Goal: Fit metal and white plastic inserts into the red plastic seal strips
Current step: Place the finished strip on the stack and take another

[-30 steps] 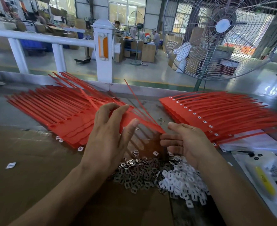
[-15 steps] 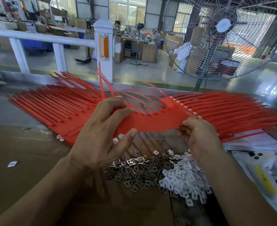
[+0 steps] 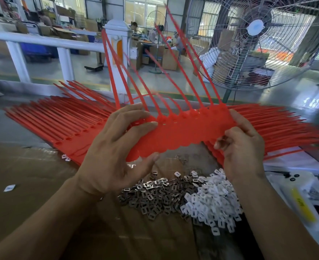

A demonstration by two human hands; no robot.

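Note:
A joined row of red seal strips [image 3: 183, 132] is held up in the air between both hands, its thin tails fanning upward. My left hand [image 3: 115, 152] grips its left end, thumb under and fingers over. My right hand [image 3: 243, 147] pinches the right end. Below on the brown cardboard lie a heap of small metal inserts [image 3: 154, 194] and, beside it to the right, a heap of white plastic inserts [image 3: 211, 199]. A stack of red strips [image 3: 61, 122] lies at the left and another stack [image 3: 278, 128] at the right.
A white railing [image 3: 61, 47] runs behind the table and a large floor fan [image 3: 258, 44] stands at the back right. White sheets and a plastic bag with a yellow item [image 3: 301, 203] lie at the right edge. A loose white insert [image 3: 9, 187] sits far left.
Both hands have lifted the row of strips off the left stack and raised it toward me; its tails now stand upright. The right hand has taken hold of its right end.

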